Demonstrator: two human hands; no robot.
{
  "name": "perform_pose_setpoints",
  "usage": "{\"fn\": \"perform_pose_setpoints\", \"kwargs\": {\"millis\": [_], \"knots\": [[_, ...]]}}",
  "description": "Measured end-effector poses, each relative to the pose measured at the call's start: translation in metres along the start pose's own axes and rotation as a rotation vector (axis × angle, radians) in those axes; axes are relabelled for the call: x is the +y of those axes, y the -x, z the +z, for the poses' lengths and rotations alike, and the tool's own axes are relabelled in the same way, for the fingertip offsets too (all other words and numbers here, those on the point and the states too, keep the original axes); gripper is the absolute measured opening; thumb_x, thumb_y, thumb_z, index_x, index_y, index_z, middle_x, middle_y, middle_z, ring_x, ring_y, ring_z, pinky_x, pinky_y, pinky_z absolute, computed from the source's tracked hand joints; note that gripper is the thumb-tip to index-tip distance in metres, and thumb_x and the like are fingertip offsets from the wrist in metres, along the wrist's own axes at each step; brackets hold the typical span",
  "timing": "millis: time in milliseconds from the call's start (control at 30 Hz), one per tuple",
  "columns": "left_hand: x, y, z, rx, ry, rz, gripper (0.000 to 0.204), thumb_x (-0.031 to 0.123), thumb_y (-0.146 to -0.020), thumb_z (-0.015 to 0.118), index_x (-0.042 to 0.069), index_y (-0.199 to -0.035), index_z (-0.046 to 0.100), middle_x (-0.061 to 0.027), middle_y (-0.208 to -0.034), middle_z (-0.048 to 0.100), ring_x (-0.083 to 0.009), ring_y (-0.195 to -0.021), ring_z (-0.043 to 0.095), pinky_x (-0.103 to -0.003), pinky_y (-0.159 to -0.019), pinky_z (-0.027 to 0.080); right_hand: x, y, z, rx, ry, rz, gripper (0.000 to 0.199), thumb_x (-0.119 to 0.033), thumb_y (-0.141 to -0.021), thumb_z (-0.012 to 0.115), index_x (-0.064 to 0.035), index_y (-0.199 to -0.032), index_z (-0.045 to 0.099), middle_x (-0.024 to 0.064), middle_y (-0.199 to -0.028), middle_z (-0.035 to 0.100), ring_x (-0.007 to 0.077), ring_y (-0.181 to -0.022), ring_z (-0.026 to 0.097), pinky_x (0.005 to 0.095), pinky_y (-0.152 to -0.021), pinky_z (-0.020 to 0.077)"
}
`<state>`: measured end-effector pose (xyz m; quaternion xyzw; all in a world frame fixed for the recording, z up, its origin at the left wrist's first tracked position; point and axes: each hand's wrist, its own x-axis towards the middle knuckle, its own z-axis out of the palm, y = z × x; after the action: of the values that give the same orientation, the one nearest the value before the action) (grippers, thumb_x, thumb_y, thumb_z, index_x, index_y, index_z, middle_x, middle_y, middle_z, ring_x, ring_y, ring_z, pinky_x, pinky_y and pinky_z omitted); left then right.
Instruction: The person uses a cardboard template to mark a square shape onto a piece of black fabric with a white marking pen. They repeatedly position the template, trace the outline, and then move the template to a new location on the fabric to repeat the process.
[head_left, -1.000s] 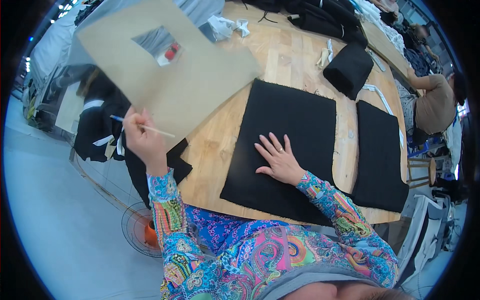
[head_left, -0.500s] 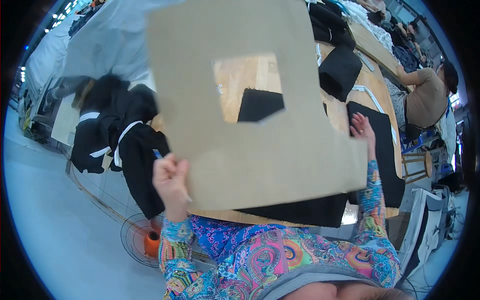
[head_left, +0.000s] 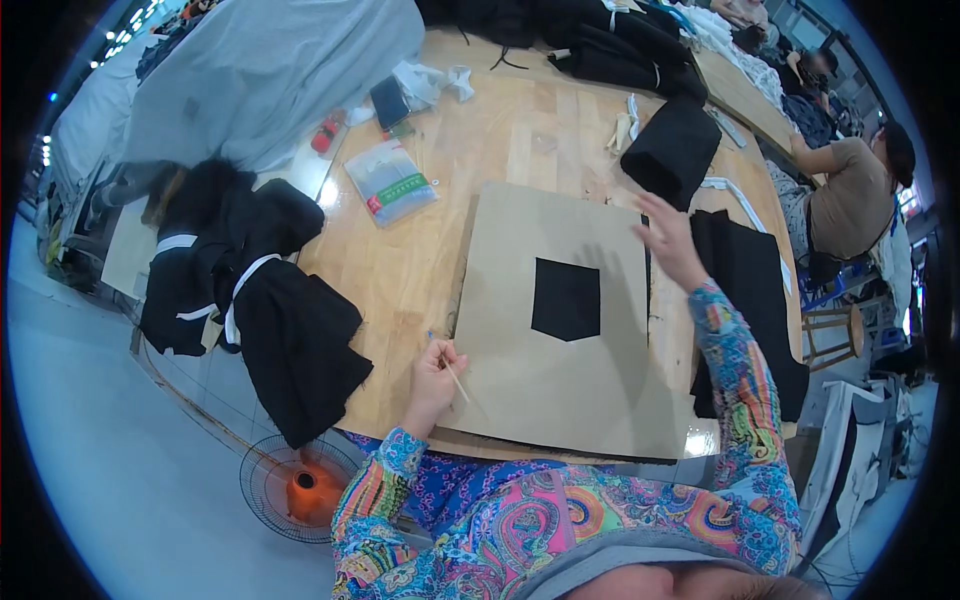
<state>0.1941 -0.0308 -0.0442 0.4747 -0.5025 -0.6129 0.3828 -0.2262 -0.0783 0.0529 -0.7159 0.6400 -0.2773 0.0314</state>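
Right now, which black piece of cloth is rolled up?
The black fabric roll at the far side of the wooden table, beyond the cardboard template. The others lie flat or hang crumpled over the table's left edge.

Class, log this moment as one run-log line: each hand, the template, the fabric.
left hand: holds thin stick, on template edge | right hand: raised over far corner | cardboard template: flat | black fabric: shows through cut-out

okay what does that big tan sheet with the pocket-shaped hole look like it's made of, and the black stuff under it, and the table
The tan sheet looks like stiff cardboard or pattern board: matte, flat, with clean-cut edges. The black layer showing through its cutout seems to be matte woven fabric, though no weave is visible. The table appears to be light wooden planks with visible seams and a slight sheen.
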Motion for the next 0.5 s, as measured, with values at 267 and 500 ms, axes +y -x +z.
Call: {"fn": "perform_pose_setpoints", "kwargs": {"millis": [267,500], "knots": [[0.01,0.003,0.0,-0.002,-0.302,0.007,0.016,0.005,-0.08,0.068,0.005,-0.082,0.052,-0.0007,-0.065,0.047,-0.0097,-0.06,0.045,-0.028,-0.053,0.038,-0.067,-0.058,0.136,-0.254,-0.058,-0.205,0.057,-0.037,-0.087,0.064,-0.0065,-0.132,0.047,0.0184,-0.143,0.039,0.0372,-0.135,0.032,0.0494,-0.108,0.0289],[0.026,0.002,0.002,-0.017,-0.426,0.163,0.019,0.008,-0.081,0.07,0.006,-0.083,0.051,0.0015,-0.062,0.044,-0.0059,-0.055,0.039,-0.024,-0.048,0.034,-0.085,-0.068,0.162,-0.436,0.079,-0.096,0.068,-0.051,-0.088,0.056,-0.007,-0.138,0.042,0.0128,-0.149,0.032,0.0335,-0.14,0.026,0.0594,-0.109,0.0184]]}}
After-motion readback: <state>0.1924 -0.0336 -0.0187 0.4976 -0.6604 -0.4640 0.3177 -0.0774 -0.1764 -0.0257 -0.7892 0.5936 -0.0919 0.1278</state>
